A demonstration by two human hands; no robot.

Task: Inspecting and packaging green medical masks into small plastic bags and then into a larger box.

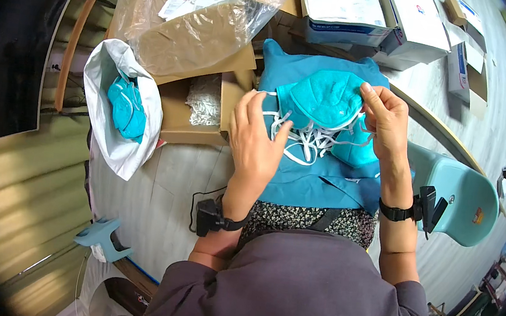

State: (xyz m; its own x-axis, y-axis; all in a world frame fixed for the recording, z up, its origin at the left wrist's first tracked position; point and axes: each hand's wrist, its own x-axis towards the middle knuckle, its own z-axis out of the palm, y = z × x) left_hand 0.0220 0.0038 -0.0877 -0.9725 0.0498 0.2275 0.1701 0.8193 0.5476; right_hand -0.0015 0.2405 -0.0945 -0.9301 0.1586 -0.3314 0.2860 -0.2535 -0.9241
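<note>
A turquoise face mask [328, 98] with white ear loops is held up over my lap. My right hand [388, 120] pinches its right end between thumb and fingers. Beside its left end is my left hand [256, 136], thumb spread away from the fingers, with a white loop close to the fingertips. Below the mask lies a tangle of white elastic loops [308, 140]. Another turquoise mask [353, 152] rests under my right hand, partly covered. Everything here lies on a blue cloth [318, 187] spread over my lap.
To the left, a white bag [97, 71] holds turquoise masks [126, 109]. Next to it, a cardboard box [184, 133] contains white loops [205, 99]. A plastic-lined carton [185, 41] and a box of white packets [342, 32] stand ahead. A light-blue plastic chair [463, 201] is at right.
</note>
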